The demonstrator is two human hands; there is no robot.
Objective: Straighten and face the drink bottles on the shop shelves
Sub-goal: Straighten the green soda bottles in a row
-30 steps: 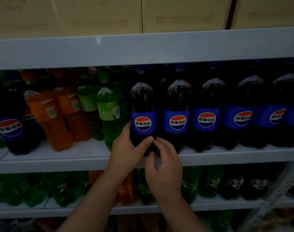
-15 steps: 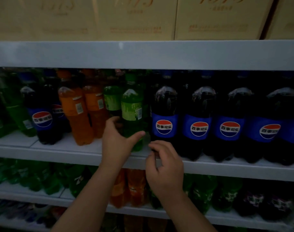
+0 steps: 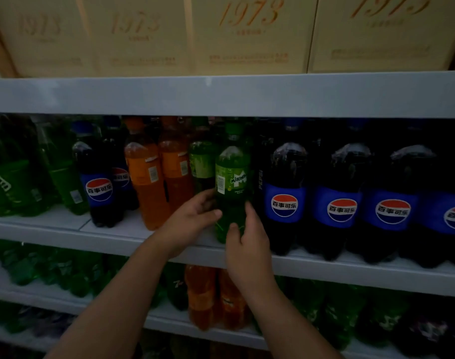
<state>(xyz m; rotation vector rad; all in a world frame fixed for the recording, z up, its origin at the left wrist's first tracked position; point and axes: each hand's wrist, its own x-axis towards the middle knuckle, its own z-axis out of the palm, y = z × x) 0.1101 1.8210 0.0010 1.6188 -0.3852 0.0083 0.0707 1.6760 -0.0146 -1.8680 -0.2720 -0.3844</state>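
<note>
A green Mirinda bottle (image 3: 231, 177) stands at the front of the middle shelf (image 3: 324, 270), its label turned partly sideways. My left hand (image 3: 192, 218) grips its lower body from the left, thumb across the front. On the bottle's right side my right hand (image 3: 247, 242) holds it, fingers curled round the base. To its right runs a row of dark Pepsi bottles (image 3: 285, 200) with blue labels facing out. Left of it stand two orange soda bottles (image 3: 146, 182) showing their barcodes.
Further left are another Pepsi bottle (image 3: 99, 187) and green bottles (image 3: 63, 177). Beige cartons marked 1973 (image 3: 249, 35) fill the top shelf. The lower shelf (image 3: 169, 322) carries green and orange bottles. A bare strip of shelf lies in front of the left bottles.
Both hands have left the Pepsi bottle and shifted left onto the green Mirinda bottle. The bottle's label has turned, so the Mirinda name now shows. The view has moved closer and leftward.
</note>
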